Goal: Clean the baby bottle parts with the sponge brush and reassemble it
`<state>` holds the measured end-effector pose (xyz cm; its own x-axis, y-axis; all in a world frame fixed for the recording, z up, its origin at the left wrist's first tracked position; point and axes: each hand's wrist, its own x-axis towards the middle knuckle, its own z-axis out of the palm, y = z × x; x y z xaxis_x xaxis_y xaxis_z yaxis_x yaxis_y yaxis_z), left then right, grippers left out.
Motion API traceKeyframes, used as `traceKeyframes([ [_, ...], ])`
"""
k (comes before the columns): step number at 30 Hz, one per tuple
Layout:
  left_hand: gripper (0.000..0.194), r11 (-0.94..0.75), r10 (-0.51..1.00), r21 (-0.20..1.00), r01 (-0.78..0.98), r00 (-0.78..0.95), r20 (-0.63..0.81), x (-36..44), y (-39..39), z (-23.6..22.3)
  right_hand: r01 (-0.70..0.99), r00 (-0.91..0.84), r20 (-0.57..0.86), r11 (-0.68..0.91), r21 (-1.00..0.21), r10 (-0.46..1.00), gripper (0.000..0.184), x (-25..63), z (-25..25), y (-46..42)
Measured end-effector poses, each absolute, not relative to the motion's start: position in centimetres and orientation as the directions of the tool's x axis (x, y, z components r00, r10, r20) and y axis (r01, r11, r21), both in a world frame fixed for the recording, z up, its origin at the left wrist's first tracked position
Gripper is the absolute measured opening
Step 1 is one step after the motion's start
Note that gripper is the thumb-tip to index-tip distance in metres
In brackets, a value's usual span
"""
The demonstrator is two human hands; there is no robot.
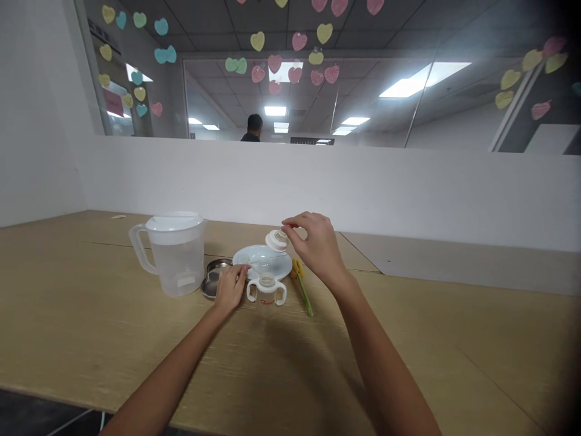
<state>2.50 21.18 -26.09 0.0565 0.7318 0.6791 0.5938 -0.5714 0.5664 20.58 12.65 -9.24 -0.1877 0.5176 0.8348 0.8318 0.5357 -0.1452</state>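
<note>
Right hand (318,245) is pinching a white feeding-bottle cap (276,240) between thumb and fingers, holding it raised and tilted at about 12 o'clock from the bottle. Left hand (231,287) is resting low with its fingers drawn together at the near-left rim of a white plate (281,266); whether these fingers are gripping anything cannot be told.

For reference, the clear two-handled feeding bottle (266,298) is serving as dial centre, with 12 o'clock pointing away from the wearer. The bottle is standing upright and uncapped on the wooden table (136,339), its red lettering facing the wearer. The plate is lying just beyond it at 12 o'clock. A green-handled brush (304,293) with a yellow head is lying at 2 to 3 o'clock. A shallow metal dish (213,284) is sitting at 9 to 10 o'clock, partly hidden by the left hand. A translucent jug (179,260) is standing farther out at 10 o'clock, its white lid seated and its handle pointing toward 9 o'clock.

Beyond the table, a white wall (318,181) is supporting a window (363,121) bearing heart-shaped notes (299,41).
</note>
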Motion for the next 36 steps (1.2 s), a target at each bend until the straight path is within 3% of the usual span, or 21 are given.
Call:
traceKeyframes([
  [4,0.036,-0.673,0.564,0.497,0.548,-0.055,0.824,2.3,19.8,-25.1,0.822,-0.243,0.741,0.538,-0.184,0.626,0.015,20.2,-9.5,12.7],
  [9,0.055,-0.768,0.406,0.298,0.567,0.072,0.911,2.9,18.7,-25.0,0.798,-0.371,0.567,0.565,-0.210,0.735,0.013,18.6,-11.0,13.5],
  [15,0.046,-0.757,0.416,0.316,0.571,0.049,0.908,3.5,19.3,-25.5,0.756,-0.477,0.485,0.624,-0.199,0.733,0.011,17.5,-13.1,14.7],
  [24,0.039,-0.749,0.410,0.319,0.581,0.028,0.912,3.4,18.8,-25.1,0.746,-0.487,0.471,0.631,-0.213,0.735,0.020,17.9,-14.1,15.9],
  [32,0.042,-0.740,0.420,0.307,0.599,0.055,0.906,3.3,18.7,-25.4,0.776,-0.548,0.500,0.630,0.006,0.670,0.012,17.1,-14.2,15.8],
  [36,0.044,-0.747,0.403,0.278,0.604,0.079,0.912,3.3,18.6,-25.4,0.776,-0.531,0.500,0.629,-0.037,0.684,0.013,17.0,-14.3,16.0],
])
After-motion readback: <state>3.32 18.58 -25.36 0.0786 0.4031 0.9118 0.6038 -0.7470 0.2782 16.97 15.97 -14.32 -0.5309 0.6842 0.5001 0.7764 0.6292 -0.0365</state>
